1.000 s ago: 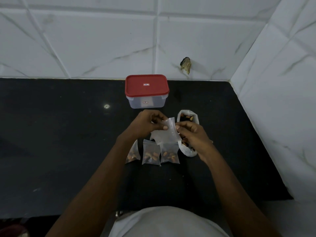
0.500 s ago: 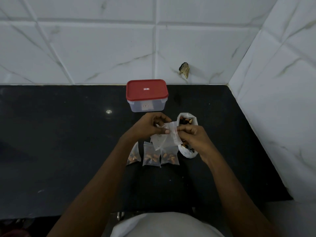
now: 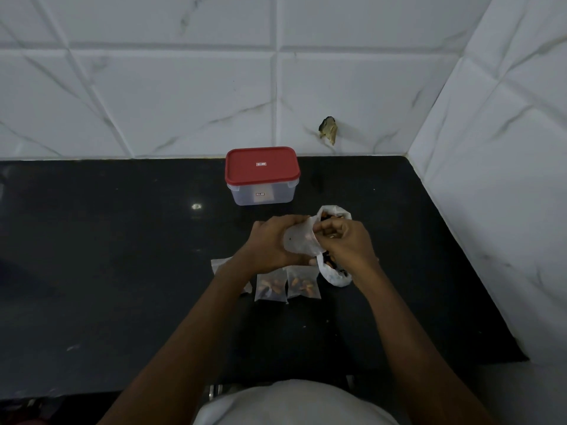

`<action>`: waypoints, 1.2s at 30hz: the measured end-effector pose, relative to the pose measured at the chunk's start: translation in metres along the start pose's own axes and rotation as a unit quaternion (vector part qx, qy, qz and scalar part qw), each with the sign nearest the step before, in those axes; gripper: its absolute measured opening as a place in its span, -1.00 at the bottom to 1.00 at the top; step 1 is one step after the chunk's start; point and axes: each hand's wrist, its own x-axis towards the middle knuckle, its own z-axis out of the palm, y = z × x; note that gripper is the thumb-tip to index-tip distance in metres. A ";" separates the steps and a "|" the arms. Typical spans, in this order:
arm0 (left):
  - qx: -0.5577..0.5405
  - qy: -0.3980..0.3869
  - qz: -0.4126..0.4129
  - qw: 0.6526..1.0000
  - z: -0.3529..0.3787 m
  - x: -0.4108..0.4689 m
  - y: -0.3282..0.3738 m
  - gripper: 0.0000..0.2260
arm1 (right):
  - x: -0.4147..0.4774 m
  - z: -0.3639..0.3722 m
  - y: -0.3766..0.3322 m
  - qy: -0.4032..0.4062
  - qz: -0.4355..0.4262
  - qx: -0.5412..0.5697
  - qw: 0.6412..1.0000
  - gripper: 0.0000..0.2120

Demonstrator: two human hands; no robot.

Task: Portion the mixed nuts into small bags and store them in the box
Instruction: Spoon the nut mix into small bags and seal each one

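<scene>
While the left hand (image 3: 270, 240) grips an open small bag (image 3: 299, 242) at frame centre, fingers curled round its body, the right hand (image 3: 346, 243) sits at the bag's mouth, fingertips bunched together. Whether they pinch nuts or the bag's edge: cannot tell. Big nut bag (image 3: 336, 276), open, lies beneath the right wrist on the black countertop (image 3: 122, 256). Three filled bags (image 3: 271, 285) in a row just below the hands; the leftmost bag (image 3: 222, 263) half hidden by the left forearm (image 3: 196, 317). Box (image 3: 262, 191), red lid (image 3: 260, 165) on, upper centre by the tiled wall (image 3: 184, 102).
</scene>
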 end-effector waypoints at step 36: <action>-0.023 0.140 0.036 0.989 0.027 -0.013 -0.004 -0.55 | -0.008 -0.020 0.007 0.022 -0.029 -0.045 0.998 -0.84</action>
